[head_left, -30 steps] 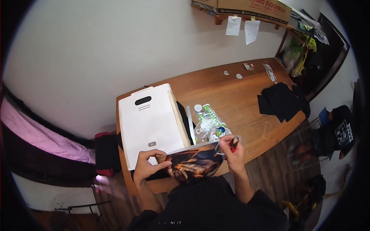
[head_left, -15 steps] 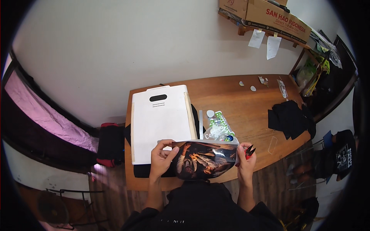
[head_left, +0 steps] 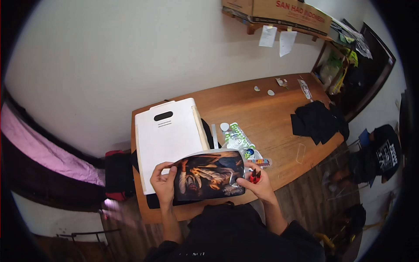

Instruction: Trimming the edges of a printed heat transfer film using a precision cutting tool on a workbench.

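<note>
Over the tabletop's (head_left: 275,118) near edge, left hand (head_left: 163,187) and right hand (head_left: 258,187) are clamping a print (head_left: 205,174) by opposite sides, the latter also holding snips (head_left: 255,177); it is looking light, slippery, crease-prone, best pinched there.

Wears black top (head_left: 231,236), lower centre of frame | shows small pale lettering (head_left: 198,253) near bottom edge | spreads into loose black sleeves (head_left: 302,238), lower left and lower right | leaves forearms (head_left: 277,216) bare
</note>
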A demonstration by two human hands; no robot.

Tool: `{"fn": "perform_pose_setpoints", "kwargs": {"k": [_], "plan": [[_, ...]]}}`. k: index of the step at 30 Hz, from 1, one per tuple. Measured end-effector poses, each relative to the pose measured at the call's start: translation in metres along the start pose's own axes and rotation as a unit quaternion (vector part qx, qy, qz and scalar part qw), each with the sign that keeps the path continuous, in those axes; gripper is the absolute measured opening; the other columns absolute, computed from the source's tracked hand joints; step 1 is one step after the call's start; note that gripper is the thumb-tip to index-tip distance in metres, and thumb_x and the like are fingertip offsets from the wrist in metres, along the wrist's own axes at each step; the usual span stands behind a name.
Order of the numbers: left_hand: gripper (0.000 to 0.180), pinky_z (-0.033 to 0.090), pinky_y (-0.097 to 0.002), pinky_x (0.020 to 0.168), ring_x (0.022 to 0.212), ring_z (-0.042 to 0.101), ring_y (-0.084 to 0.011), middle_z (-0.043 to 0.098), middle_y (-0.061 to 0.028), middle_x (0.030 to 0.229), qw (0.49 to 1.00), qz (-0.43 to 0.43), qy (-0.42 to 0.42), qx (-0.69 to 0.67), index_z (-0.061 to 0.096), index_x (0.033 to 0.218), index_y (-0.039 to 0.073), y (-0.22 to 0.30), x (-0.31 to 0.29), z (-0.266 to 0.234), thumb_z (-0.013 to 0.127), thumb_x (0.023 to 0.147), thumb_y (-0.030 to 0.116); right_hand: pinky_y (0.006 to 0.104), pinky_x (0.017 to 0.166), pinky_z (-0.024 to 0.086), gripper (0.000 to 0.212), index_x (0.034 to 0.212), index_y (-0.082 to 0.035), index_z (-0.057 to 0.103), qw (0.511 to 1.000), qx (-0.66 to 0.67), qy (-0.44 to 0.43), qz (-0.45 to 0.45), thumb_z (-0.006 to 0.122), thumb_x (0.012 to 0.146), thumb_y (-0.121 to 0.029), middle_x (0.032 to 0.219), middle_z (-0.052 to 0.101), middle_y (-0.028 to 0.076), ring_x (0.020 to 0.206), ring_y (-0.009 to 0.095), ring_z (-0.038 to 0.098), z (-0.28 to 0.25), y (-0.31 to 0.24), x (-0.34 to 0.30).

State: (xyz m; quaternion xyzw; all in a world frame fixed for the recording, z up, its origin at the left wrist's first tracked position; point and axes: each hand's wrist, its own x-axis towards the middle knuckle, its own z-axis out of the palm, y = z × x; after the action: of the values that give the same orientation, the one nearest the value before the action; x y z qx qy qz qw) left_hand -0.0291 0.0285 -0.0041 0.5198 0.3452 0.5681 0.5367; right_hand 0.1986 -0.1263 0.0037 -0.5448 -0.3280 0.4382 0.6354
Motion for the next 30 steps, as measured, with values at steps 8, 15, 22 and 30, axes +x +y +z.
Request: {"fn": "perform_pose_setpoints", "kwargs": {"k": [8,15,22,30], "plan": [[0.126,0.023,-0.0482,0.11,0.135,0.026,-0.0284,0.022,-0.014,0.149,0.844,-0.102,-0.224,-0.477,0.018,0.144,0.004,-0.038,-0.03,0.017,0.044,0.056,0.09,0.0152,0.062,0.038,0.019,0.098,-0.001,0.056,0.995,0.088,0.049,-0.008,0.068,0.084,-0.006,0.077,0.051,-0.007,0.069,0.0,0.046,0.031,0.001,0.009],[0.113,0.025,-0.0425,0.11,0.132,0.03,-0.0268,0.026,-0.0112,0.145,0.875,-0.077,-0.251,-0.406,0.02,0.143,0.005,-0.025,-0.053,0.058,0.069,0.058,0.062,0.0157,0.059,0.039,0.018,0.099,0.0,0.056,0.994,0.086,0.065,-0.037,0.066,0.087,-0.01,0.077,0.055,-0.005,0.066,0.001,0.048,0.039,0.013,0.016],[0.035,0.044,-0.0243,0.085,0.098,0.056,-0.0134,0.057,-0.0053,0.108,0.986,-0.088,-0.104,-0.101,0.051,0.117,0.001,-0.039,-0.044,0.074,0.065,0.085,0.002,0.0203,0.06,0.042,0.02,0.102,0.0,0.058,0.996,0.046,-0.034,-0.064,0.051,0.096,-0.018,0.081,0.06,-0.001,0.063,0.003,0.05,0.013,0.03,0.028],[0.039,0.05,-0.053,0.091,0.116,0.05,-0.0397,0.046,-0.0214,0.127,0.951,-0.164,-0.135,-0.224,0.03,0.133,-0.005,-0.058,-0.04,0.064,0.041,0.095,0.002,0.0577,0.103,0.035,0.048,0.137,-0.007,0.033,0.914,0.389,-0.108,-0.034,0.036,0.098,-0.034,0.151,0.018,0.01,0.14,0.027,0.017,-0.054,-0.008,0.042]]}}
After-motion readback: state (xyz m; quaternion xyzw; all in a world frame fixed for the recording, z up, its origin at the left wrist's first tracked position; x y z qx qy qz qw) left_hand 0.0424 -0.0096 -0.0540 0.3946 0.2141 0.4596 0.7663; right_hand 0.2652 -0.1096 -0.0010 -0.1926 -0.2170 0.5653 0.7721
